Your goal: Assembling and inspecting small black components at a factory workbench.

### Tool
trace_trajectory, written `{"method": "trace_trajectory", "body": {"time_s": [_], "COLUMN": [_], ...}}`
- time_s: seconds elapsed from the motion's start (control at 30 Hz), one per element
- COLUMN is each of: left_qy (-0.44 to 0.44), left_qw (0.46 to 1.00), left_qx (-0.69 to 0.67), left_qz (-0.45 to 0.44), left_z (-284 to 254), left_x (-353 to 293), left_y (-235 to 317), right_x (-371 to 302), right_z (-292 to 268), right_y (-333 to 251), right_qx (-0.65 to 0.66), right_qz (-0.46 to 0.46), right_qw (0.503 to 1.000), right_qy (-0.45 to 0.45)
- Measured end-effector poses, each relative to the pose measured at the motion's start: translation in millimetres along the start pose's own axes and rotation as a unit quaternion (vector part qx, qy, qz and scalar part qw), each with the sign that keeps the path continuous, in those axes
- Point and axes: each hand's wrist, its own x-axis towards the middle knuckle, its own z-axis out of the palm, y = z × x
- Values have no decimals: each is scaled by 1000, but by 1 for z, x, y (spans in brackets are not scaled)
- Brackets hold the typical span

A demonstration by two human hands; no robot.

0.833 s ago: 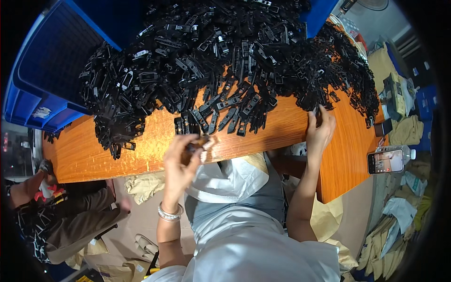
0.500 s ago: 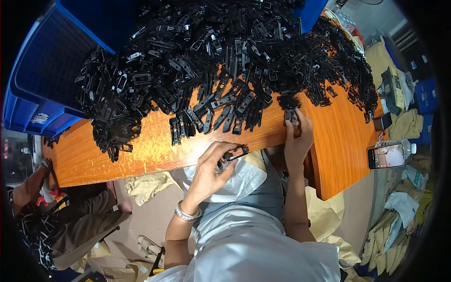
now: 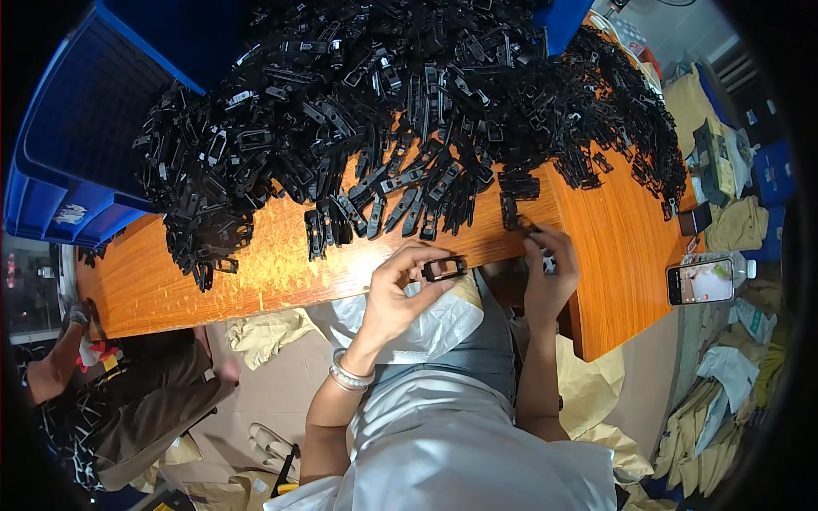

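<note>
My left hand (image 3: 402, 289) is closed on a black plastic frame (image 3: 444, 269) with an open rectangular middle, held just off the table's near edge between thumb and fingers. To its right, my right hand (image 3: 552, 274) pinches a small dark plastic piece (image 3: 529, 227) at its fingertips, partly hidden by them. Just beyond that piece, a few black parts (image 3: 518, 186) lie on the wooden table (image 3: 588, 247). Several long black plastic parts (image 3: 413, 183) are spread in front of the left hand, at the edge of a large heap (image 3: 409, 77).
A blue crate (image 3: 77, 145) stands at the left. Smaller black parts (image 3: 613, 111) cover the far right. A phone (image 3: 699, 282) rests past the table's right edge. Another person's arm (image 3: 55, 362) shows at far left. A white sheet (image 3: 426, 328) covers my lap.
My right hand has drawn back from the parts at the table's right, a small dark piece at its fingertips. My left hand has shifted slightly right, and its black frame is turned more level.
</note>
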Motion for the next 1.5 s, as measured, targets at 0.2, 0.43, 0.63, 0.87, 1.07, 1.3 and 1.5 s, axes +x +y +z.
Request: {"method": "trace_trajectory", "body": {"time_s": [0.2,0.43,0.63,0.87,1.07,1.3,1.5], "left_qy": [-66,-145,-168,-72,108,132,135], "left_qw": [993,886,849,940,910,823,946], "left_qx": [-94,-402,-459,-295,377,526,290], "left_qz": [-35,-181,-198,-154,134,171,62], "left_z": [-4,-10,-16,-5,0,-2,-17], "left_x": [1,-2,-7,2,49,69,46], "left_y": [7,11,3,7,7,9,24], "right_x": [-6,-1,6,-11,-18,-18,-9], "right_z": [-1,7,15,2,-1,3,13], "right_y": [-28,-41,-41,-50,-35,-25,-20], "right_qx": [183,236,144,95,178,198,328], "right_qz": [-70,-111,-196,-227,-5,67,237], "right_qw": [966,930,932,930,980,973,912], "right_qy": [-170,-260,-270,-274,-88,-93,-72]}}
